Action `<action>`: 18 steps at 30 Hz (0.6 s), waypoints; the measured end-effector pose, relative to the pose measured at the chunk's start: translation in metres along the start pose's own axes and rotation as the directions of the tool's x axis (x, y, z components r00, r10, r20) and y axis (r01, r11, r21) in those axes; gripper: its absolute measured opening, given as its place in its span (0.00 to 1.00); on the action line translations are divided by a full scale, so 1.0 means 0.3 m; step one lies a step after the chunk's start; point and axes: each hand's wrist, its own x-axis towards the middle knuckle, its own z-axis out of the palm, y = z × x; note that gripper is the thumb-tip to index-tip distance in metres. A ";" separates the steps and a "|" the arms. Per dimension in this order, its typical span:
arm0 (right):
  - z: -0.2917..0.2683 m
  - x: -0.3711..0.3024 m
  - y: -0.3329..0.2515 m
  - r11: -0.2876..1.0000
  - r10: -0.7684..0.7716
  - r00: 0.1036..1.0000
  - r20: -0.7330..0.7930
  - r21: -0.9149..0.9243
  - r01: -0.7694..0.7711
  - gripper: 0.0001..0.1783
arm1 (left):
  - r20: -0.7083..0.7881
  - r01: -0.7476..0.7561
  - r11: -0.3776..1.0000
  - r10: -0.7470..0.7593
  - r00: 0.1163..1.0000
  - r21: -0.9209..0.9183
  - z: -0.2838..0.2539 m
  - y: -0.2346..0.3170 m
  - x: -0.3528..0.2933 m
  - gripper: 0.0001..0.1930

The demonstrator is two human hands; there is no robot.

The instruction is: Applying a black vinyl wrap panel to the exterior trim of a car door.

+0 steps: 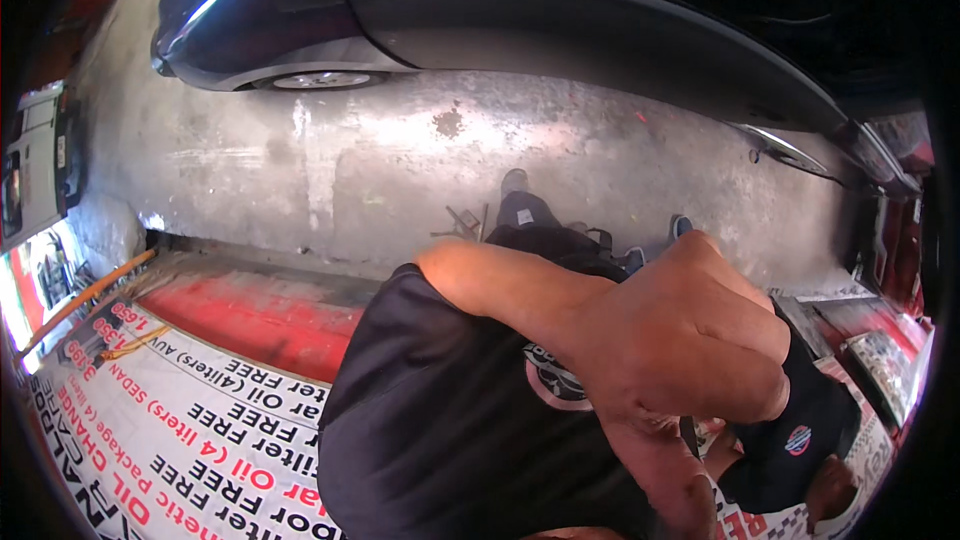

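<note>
My left hand is large and close at centre right, its forearm crossing from the black sleeve on the left. Its fingers are curled in tightly and the thumb points downward. Whatever they hold, if anything, is hidden. Below it is my black shirt with a round printed emblem. A narrow dark strip shows beside the thumb; its kind cannot be made out. Past the fist, a black sleeve with a small emblem sits beside patches of skin. My right hand's fingers are not distinguishable there.
Beyond my legs and shoes lies a grey concrete floor. A dark car stands along the far side. On the left are a printed banner, a red panel, a wooden pole and a white vehicle.
</note>
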 end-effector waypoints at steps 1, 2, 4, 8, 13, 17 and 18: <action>-0.001 0.001 -0.005 1.000 0.002 1.000 -0.001 -0.002 -0.002 0.23 | -0.117 -0.052 0.999 0.053 0.992 0.010 0.017 -0.016 -0.009 0.35; -0.003 -0.005 -0.006 1.000 0.000 1.000 -0.001 -0.004 0.000 0.23 | -0.174 -0.079 0.997 0.081 0.981 0.019 0.019 -0.024 -0.025 0.35; -0.008 -0.006 -0.002 1.000 -0.001 1.000 -0.002 -0.014 0.001 0.23 | -0.186 -0.099 0.995 0.094 0.978 -0.018 0.041 -0.029 -0.041 0.35; -0.009 0.005 0.014 0.999 -0.008 1.000 -0.003 -0.032 0.008 0.23 | -0.352 -0.111 0.993 0.094 0.931 -0.028 0.069 0.000 -0.020 0.35; -0.002 0.041 0.014 0.997 -0.054 0.998 -0.009 -0.063 0.054 0.24 | -0.271 -0.166 0.985 0.174 0.947 0.053 0.051 -0.070 0.042 0.29; -0.005 0.063 -0.003 0.995 -0.071 0.997 -0.019 -0.078 0.069 0.24 | -0.325 0.027 1.000 -0.029 0.945 -0.010 0.026 0.065 0.060 0.26; -0.005 0.065 -0.008 0.994 -0.077 0.997 -0.023 -0.079 0.075 0.24 | -0.293 0.172 0.984 -0.177 0.940 -0.043 0.009 0.102 0.062 0.27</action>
